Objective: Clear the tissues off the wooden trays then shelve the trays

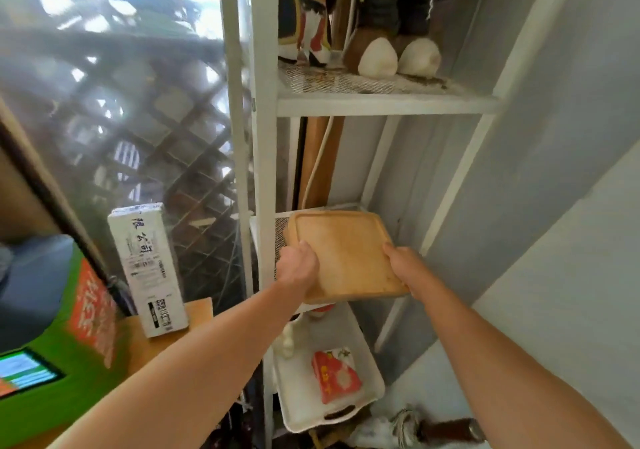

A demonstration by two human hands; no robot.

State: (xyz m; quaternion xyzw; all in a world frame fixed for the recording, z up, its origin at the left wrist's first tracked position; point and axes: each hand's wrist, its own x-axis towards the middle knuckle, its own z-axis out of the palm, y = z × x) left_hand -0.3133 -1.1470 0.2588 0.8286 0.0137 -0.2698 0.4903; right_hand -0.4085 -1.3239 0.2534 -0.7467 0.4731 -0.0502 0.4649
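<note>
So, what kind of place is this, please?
Probably a home, in a storage corner beside a window. A white metal shelf unit holds soft toys, a white tray has a red packet, and both hands slide a wooden tray onto a mesh shelf.

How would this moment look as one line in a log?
step: shelving | both hands, left and right, grip wooden tray | over middle shelf | no tissues on it

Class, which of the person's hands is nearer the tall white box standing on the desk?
Left. The left hand grips the wooden tray's left edge, toward the white box; the right hand grips the far edge.
</note>
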